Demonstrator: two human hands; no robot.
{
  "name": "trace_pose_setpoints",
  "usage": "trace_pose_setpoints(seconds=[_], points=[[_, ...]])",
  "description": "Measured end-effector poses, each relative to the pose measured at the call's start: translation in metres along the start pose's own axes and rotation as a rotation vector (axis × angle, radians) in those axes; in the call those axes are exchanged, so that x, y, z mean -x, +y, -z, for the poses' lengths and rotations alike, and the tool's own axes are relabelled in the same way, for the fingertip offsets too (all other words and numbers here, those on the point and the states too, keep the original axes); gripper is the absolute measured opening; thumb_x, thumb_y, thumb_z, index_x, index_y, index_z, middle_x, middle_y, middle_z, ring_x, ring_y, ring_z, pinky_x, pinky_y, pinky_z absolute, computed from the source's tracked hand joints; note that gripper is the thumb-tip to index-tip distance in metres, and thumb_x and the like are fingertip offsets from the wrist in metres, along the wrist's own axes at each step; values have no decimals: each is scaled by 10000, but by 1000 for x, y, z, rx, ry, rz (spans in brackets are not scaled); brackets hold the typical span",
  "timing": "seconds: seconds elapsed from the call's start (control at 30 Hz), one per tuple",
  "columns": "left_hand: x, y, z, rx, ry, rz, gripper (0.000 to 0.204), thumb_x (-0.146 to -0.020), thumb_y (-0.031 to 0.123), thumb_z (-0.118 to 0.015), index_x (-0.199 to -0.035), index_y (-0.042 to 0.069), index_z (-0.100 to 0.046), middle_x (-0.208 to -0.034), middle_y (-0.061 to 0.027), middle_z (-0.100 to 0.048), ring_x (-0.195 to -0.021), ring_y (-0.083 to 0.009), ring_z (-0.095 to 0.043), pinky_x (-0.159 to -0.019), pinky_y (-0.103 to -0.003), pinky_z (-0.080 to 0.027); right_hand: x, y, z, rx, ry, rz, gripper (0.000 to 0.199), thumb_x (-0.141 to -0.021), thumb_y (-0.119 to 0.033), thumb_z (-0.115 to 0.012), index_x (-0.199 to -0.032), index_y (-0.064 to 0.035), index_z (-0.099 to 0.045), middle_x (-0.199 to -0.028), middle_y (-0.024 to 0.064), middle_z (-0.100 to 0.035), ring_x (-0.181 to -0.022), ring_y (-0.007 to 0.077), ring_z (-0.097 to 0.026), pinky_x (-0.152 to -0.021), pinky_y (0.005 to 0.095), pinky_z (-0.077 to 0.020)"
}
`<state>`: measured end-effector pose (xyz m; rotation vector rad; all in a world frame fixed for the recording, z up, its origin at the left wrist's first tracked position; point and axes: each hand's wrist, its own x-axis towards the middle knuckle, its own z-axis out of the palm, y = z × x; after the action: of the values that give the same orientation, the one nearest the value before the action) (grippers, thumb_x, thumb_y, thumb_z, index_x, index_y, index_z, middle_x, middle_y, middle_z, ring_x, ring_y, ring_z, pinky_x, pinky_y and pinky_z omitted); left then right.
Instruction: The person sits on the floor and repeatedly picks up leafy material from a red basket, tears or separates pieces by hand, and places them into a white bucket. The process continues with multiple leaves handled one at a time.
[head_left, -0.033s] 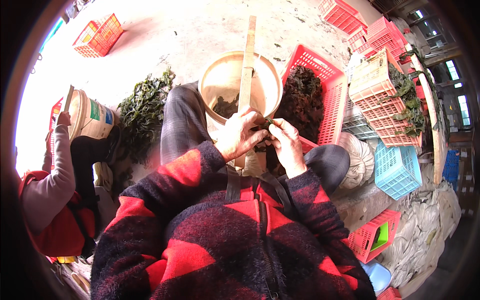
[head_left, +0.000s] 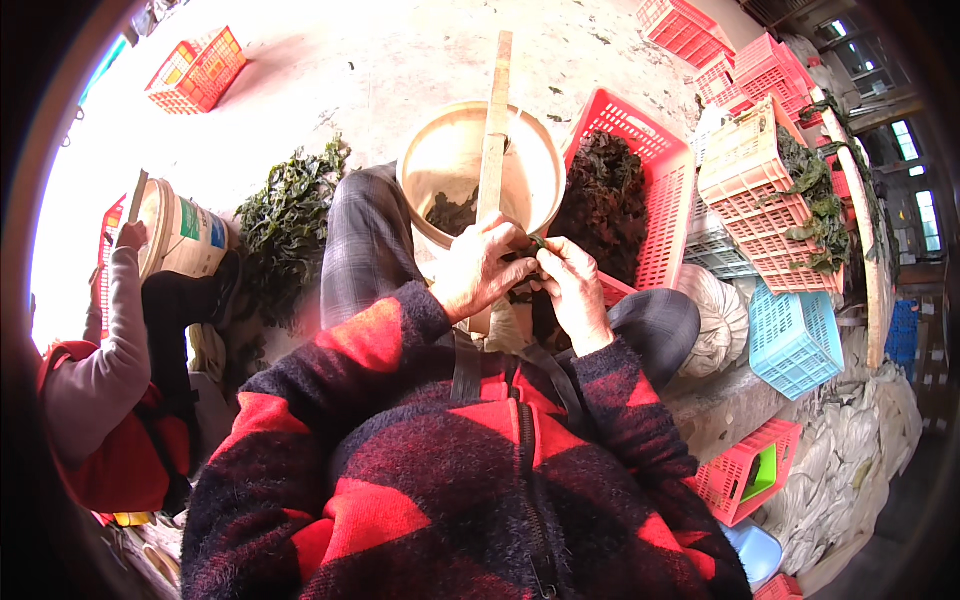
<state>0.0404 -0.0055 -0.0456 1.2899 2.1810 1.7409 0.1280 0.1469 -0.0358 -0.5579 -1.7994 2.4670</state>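
Note:
My left hand (head_left: 482,268) and my right hand (head_left: 572,288) meet in front of my chest. Both pinch a small dark green strip of seaweed (head_left: 536,243) between their fingertips. Just beyond them a beige bucket (head_left: 425,165) stands between my knees with a little dark seaweed at its bottom. A long wooden slat (head_left: 496,110) lies across the bucket's rim and reaches down to my left hand. To the right of the bucket, a red crate (head_left: 672,215) holds a heap of dark seaweed (head_left: 605,195).
A pile of green seaweed (head_left: 285,225) lies on the floor at my left knee. Another person in a grey sleeve (head_left: 105,340) sits at the left by a white bucket (head_left: 185,235). Red, pink and blue crates (head_left: 790,340) stack at the right beside white sacks (head_left: 860,450).

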Motion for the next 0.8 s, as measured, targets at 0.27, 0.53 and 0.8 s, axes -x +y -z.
trace_pose_setpoints(seconds=[0.27, 0.53, 0.8], points=[[-3, -11, 14, -118, 32, -12, 129, -736, -1, -712, -805, 30, -607, -914, -82, -623, -861, -265, -619, -755, -342, -500, -1, -14, 24, 387, -37, 120, 200, -934, -87, -560, -1107, 4, -607, -763, 24, -606, -576, 54, -500, -600, 199, -485], [-1, -15, 19, -277, -41, 96, 277, -759, 124, -714, -1002, 28, -621, -1003, -151, -606, -939, -350, -606, -812, -409, -491, -4, -19, 41, 933, -10, 416, 119, -881, -36, -639, -993, -2, -665, -782, -2, -635, -637, 42, -523, -571, 200, -432], [-15, 4, 6, -36, -205, 90, 283, -922, 178, -615, -1136, -5, -587, -934, -170, -628, -848, -295, -634, -761, -351, -498, -8, -14, 12, 624, -86, 345, 176, -843, 46, -598, -1015, 28, -627, -886, 105, -664, -807, 152, -639, -722, 287, -509]])
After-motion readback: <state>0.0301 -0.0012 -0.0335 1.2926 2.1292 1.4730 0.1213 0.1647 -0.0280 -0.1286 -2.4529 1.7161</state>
